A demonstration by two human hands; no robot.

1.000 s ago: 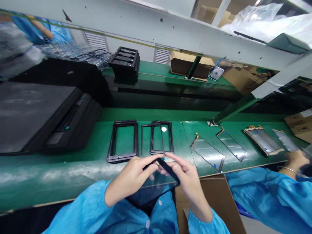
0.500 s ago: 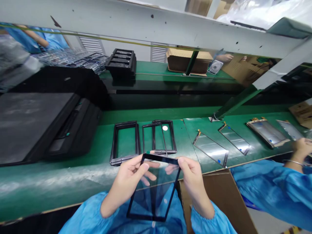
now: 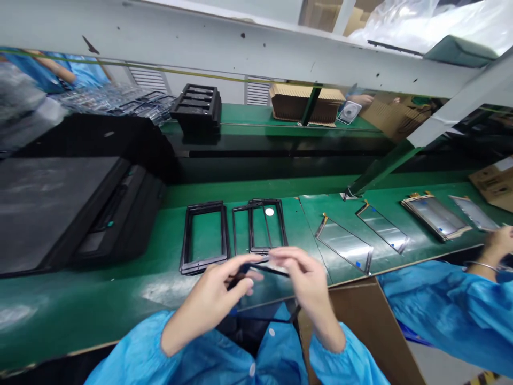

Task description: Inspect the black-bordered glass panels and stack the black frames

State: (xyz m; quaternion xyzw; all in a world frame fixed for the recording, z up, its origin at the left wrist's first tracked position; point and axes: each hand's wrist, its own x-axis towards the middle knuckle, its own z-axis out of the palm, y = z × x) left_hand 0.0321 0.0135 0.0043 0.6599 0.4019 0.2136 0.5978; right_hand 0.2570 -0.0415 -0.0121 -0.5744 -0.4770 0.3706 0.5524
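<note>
Low in front of my body, a clear panel with a black border (image 3: 270, 270) is held between both hands, tilted so that its face looks strongly foreshortened and partly blurred. My left hand (image 3: 218, 299) grips its left side, thumb on the near side and fingers behind. At the upper right corner, my right hand (image 3: 308, 280) has its bent fingers closed on the edge. Just beyond the hands, a stack of black rectangular frames (image 3: 185, 235) lies on the green bench, beside some overlapping black frames (image 3: 285, 230). Part of the panel is hidden by my fingers.
Two clear panels (image 3: 344, 240) (image 3: 382, 227) lie to the right, then a stack of panels (image 3: 435, 216). A co-worker's hand (image 3: 497, 246) is at the far right. Black foam trays (image 3: 52, 203) fill the left. A slanted post (image 3: 385, 166) meets the green bench (image 3: 120, 291).
The panel has turned from facing me to a steep tilt. My right hand has shifted slightly left, its fingers now curled over the edge. The left hand still grips the left side.
</note>
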